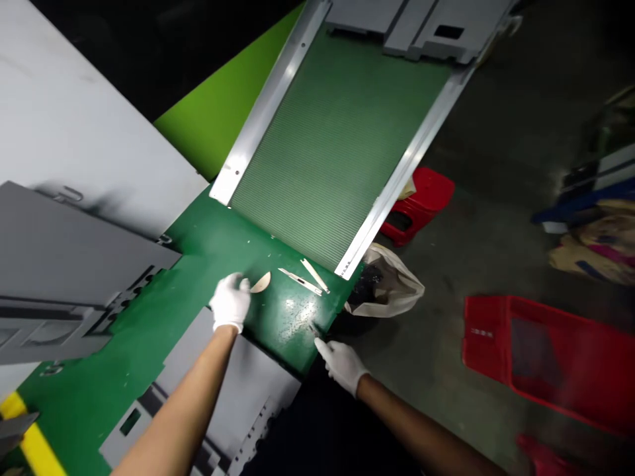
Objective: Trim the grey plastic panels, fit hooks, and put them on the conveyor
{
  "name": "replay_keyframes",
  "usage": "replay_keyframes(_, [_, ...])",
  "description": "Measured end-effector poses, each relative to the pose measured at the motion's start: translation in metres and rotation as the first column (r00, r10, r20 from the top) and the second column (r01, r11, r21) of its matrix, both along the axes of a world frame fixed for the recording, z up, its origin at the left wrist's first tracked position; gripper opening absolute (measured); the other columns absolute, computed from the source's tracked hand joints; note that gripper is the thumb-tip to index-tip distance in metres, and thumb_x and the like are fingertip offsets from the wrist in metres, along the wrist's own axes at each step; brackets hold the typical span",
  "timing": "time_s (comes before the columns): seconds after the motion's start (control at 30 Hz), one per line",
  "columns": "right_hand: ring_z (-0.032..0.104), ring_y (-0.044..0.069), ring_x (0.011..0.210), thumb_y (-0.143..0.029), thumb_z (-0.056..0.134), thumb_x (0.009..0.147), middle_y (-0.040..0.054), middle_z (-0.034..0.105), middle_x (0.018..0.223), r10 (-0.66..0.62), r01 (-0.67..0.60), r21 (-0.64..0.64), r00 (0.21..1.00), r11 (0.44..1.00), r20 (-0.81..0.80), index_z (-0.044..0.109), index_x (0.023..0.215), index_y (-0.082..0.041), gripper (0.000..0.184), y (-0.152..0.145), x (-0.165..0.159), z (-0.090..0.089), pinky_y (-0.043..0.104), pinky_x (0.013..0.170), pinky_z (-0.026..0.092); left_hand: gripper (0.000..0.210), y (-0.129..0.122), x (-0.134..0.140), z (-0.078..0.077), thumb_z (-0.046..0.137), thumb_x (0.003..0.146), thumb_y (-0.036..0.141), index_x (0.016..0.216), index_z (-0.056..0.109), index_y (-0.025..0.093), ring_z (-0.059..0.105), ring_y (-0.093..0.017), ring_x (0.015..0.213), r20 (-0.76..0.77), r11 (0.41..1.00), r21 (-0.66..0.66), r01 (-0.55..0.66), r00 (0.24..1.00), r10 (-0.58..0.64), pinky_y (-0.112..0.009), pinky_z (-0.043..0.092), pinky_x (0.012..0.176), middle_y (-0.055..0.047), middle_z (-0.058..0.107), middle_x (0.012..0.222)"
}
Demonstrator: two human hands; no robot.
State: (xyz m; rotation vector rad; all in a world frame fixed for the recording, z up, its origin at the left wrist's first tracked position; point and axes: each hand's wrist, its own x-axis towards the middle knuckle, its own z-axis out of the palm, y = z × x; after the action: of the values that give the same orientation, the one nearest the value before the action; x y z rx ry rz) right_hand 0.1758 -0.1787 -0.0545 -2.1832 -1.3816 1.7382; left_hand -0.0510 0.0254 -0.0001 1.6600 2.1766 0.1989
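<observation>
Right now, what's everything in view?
Table: one, green, centre
Belt: one, green, top
Rails: two, silver, flanking belt
Panels: at least three, grey, left, bottom, top
Board: one, white, upper left
Sheet: one, lime, beside rail
Slotted tool: one, cream, table
Strip: one, cream, table
Curved piece: one, beige, centre
Thin tool: one, dark, table's edge
Bag: one, whitish, by table
Stool: one, red, right
Bin: one, red, right
Oddments: several, mixed, right
Stripe: one, yellow, lower left
Left hand: one, white-gloved, at curved piece
Right hand: one, white-gloved, holding thin tool
</observation>
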Motion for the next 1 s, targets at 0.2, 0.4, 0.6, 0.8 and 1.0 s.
replay_keyframes(0.2, [0.074, 0.030, 0.097, -0.073, 0.027, 0.098, 0.0155, 0.079, 0.098, 0.234, -0.229, 0.068, 0.970, 0.971, -0.073, 0.076, 0.094, -0.020, 0.073, 0.072, -0.067, 0.014, 0.036, 0.082, 0.053, 0.051, -0.028, -0.128, -0.032, 0.037, 0.104, 0.045, 0.137, 0.062, 0.015, 0.055, -0.031, 0.139, -0.014, 0.947, -0.301, -0.110, 0.994, 0.110, -0.046, 0.041, 0.117, -0.018, 0.061, 0.147])
replay_keyframes(0.4, [0.072, 0.036, 0.108, -0.069, 0.028, 0.098, 0.0261, 0.076, 0.108, 0.442, -0.441, 0.074, 0.897, 0.895, -0.010, 0.077, 0.102, -0.011, 0.077, 0.125, -0.167, 0.004, 0.044, 0.093, 0.052, 0.059, -0.039, -0.149, -0.048, 0.029, 0.105, 0.054, 0.134, 0.066, 0.019, 0.058, -0.026, 0.137, 0.082, 0.953, -0.277, -0.121, 0.985, 0.149, -0.036, 0.042, 0.117, -0.011, 0.065, 0.144])
replay_keyframes(0.6, [0.073, 0.042, 0.105, -0.067, 0.029, 0.097, 0.0276, 0.076, 0.106, 0.470, -0.475, 0.042, 0.878, 0.879, 0.093, 0.077, 0.105, -0.010, 0.075, 0.135, -0.198, 0.001, 0.050, 0.089, 0.054, 0.058, -0.044, -0.156, -0.053, 0.030, 0.104, 0.057, 0.130, 0.069, 0.022, 0.057, -0.029, 0.138, 0.112, 0.960, -0.253, -0.121, 0.982, 0.154, -0.042, 0.041, 0.118, -0.012, 0.066, 0.143])
replay_keyframes(0.8, [0.074, 0.039, 0.102, -0.067, 0.028, 0.098, 0.0249, 0.077, 0.103, 0.486, -0.495, 0.044, 0.864, 0.868, 0.130, 0.076, 0.101, -0.012, 0.074, 0.134, -0.194, 0.007, 0.047, 0.086, 0.055, 0.056, -0.045, -0.154, -0.053, 0.031, 0.104, 0.055, 0.131, 0.068, 0.024, 0.058, -0.029, 0.136, 0.120, 0.958, -0.258, -0.123, 0.980, 0.158, -0.042, 0.041, 0.117, -0.011, 0.066, 0.142])
replay_keyframes(1.0, [0.073, 0.038, 0.102, -0.067, 0.027, 0.099, 0.0240, 0.077, 0.103, 0.493, -0.502, 0.038, 0.858, 0.864, 0.146, 0.076, 0.100, -0.013, 0.073, 0.133, -0.195, 0.012, 0.047, 0.089, 0.054, 0.052, -0.045, -0.150, -0.049, 0.032, 0.104, 0.053, 0.130, 0.068, 0.026, 0.060, -0.031, 0.131, 0.067, 0.959, -0.253, -0.127, 0.987, 0.148, -0.046, 0.043, 0.113, -0.011, 0.068, 0.138])
